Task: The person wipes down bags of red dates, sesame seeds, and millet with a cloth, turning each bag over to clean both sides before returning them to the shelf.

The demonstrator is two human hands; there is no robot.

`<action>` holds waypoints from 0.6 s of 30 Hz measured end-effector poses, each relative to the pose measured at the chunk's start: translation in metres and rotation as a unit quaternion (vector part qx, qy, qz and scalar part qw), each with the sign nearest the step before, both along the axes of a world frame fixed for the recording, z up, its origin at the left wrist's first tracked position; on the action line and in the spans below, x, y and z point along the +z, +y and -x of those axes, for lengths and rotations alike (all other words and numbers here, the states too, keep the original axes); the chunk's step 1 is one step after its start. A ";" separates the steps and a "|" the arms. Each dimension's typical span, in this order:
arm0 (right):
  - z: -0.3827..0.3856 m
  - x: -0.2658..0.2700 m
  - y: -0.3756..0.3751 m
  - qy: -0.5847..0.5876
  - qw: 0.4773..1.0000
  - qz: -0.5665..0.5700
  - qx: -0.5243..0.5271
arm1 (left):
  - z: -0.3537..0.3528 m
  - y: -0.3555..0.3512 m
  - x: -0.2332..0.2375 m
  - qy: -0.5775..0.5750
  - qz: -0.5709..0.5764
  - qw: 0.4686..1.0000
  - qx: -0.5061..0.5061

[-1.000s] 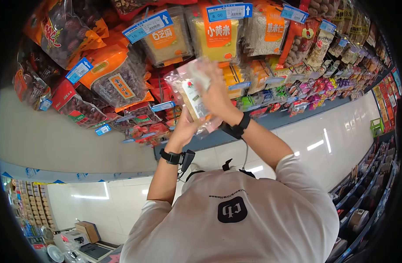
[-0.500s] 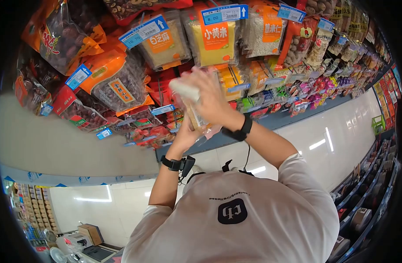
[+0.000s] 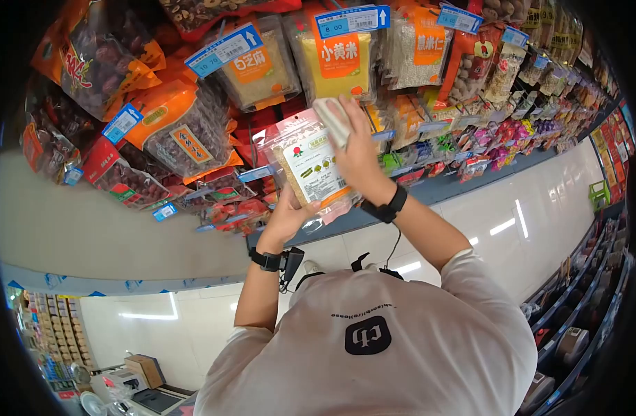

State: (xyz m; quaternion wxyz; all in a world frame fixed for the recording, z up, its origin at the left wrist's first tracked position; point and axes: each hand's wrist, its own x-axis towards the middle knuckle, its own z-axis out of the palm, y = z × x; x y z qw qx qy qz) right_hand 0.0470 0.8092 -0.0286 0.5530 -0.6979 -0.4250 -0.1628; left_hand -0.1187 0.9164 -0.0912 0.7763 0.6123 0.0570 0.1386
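My left hand (image 3: 287, 216) grips the lower left edge of a clear bag of pale grains (image 3: 305, 170), its thumb over the front. The bag is tilted and has a large white printed label, a pinkish top strip and an orange band low down. A folded whitish cloth (image 3: 334, 123) is in my right hand (image 3: 360, 154), whose fingers are closed over it. The cloth lies against the bag's upper right part, covering that corner. Behind the bag are hanging packets, among them a yellow millet bag (image 3: 330, 66).
A bag of white sesame (image 3: 259, 68) and a large bag of dates (image 3: 183, 132) hang on the rack, with blue price tags (image 3: 224, 52) sticking out. Below runs a dark shelf base (image 3: 429, 186) above the shiny floor (image 3: 484, 222). Another shelf (image 3: 581, 312) stands at right.
The bag has turned so its white label faces me. My right hand with the cloth has moved right, onto the bag's upper right side. My left hand has shifted slightly left, still gripping the bag.
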 end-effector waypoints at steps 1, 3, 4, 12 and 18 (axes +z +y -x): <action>0.007 -0.003 -0.004 -0.001 1.000 0.002 0.003 | -0.002 -0.002 -0.004 0.014 0.037 0.999 0.018; 0.022 -0.011 -0.013 -0.188 0.966 0.171 0.037 | 0.002 0.001 -0.009 0.034 0.075 0.996 0.037; 0.022 -0.016 -0.020 -0.210 0.951 0.215 0.078 | 0.005 0.006 -0.007 0.029 0.100 0.994 0.039; 0.021 -0.033 -0.049 -0.152 0.949 0.204 0.187 | 0.011 0.017 0.004 -0.014 0.135 0.987 0.089; -0.015 -0.053 -0.063 0.094 0.949 0.143 0.266 | 0.014 0.035 0.017 0.011 0.087 0.990 0.113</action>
